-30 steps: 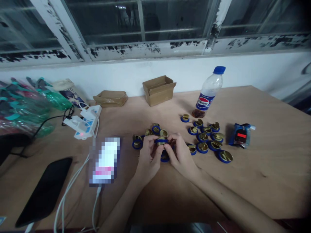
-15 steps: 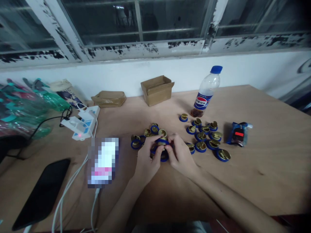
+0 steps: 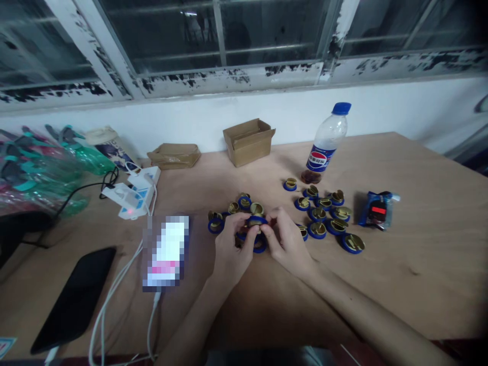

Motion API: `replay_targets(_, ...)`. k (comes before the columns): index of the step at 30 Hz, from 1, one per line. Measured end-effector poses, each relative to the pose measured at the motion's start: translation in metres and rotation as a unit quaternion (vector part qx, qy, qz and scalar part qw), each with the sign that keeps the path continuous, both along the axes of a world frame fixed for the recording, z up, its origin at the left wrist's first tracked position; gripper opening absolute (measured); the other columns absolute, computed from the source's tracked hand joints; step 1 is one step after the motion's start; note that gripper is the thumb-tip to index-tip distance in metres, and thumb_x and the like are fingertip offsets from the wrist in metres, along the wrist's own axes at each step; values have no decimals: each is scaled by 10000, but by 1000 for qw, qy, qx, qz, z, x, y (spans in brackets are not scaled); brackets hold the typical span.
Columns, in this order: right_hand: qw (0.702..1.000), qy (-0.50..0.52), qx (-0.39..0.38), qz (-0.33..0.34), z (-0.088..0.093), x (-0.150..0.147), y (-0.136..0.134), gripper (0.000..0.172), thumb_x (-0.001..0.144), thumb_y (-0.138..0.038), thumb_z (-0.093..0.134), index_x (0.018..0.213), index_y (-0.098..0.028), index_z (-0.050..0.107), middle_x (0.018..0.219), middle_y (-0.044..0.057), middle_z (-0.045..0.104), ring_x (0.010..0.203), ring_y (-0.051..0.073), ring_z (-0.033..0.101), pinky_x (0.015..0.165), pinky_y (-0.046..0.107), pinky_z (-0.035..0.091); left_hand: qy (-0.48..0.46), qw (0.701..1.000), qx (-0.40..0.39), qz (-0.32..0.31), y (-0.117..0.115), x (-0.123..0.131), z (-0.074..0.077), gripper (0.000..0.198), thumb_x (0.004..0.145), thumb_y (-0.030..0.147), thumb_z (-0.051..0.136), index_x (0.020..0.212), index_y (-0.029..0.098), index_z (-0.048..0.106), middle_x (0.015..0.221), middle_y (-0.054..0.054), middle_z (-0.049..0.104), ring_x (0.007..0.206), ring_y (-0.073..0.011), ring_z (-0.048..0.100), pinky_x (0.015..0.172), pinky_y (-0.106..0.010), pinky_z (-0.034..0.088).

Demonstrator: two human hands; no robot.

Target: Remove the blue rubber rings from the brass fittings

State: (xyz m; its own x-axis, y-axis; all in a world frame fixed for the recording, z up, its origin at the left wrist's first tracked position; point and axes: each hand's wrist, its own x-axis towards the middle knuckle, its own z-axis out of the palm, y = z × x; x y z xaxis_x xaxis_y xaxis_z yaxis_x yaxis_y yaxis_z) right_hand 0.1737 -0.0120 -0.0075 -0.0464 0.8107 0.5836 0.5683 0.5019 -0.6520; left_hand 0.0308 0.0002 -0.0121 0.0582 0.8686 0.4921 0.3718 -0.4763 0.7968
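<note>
Between both hands is a round brass-coloured piece with a blue ring (image 3: 256, 220), pinched at its two sides. My left hand (image 3: 234, 246) grips its left edge with thumb and fingers. From the right, the thumb and fingertips of my right hand (image 3: 285, 241) close on the same piece. Its underside is partly hidden by the thumbs. Beneath and behind the hands lie more brass parts and loose blue rings (image 3: 215, 224), some covered by my fingers. To the right stand several brass pieces seated in blue rings (image 3: 317, 230), with raised flaps on top.
A cola bottle (image 3: 324, 145) and a small bagged black item (image 3: 377, 211) stand at the right. Cardboard boxes (image 3: 249, 147) sit by the wall. At left are a blurred lit phone (image 3: 168, 251), a dark phone (image 3: 74, 300), white cables, a power strip (image 3: 139, 193) and plastic-wrapped goods (image 3: 38, 173).
The whole view has shifted slightly, with things appearing a little further right. Both hands keep their grip on the brass piece, with the fingers only slightly moved.
</note>
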Motion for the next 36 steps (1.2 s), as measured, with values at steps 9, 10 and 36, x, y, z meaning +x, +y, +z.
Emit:
replay_targets(9,1000,-19,5,16,-5,0,-2,33,926,-186,442,926,-214,426,850,33,493,782,177,512,693,317,448,-45,996,-34,-64,4,-5,-1,200,830,178,584,1012,222,513,937,-22,646,873,-146,670,811,-269,547)
replay_targets(10,1000,-19,9,17,-5,0,-2,34,926,-187,445,930,-215,426,851,33,492,784,177,512,694,317,449,-52,995,-38,-70,4,-5,-1,193,829,180,583,1000,220,503,930,-24,646,869,-146,673,805,-268,548)
replay_targets(36,998,35,-44,21,-6,-1,-4,68,905,-200,466,922,-213,401,807,1,484,686,133,507,625,265,432,0,998,4,-68,4,-7,7,148,807,156,610,894,208,503,832,1,665,786,-125,681,710,-206,541)
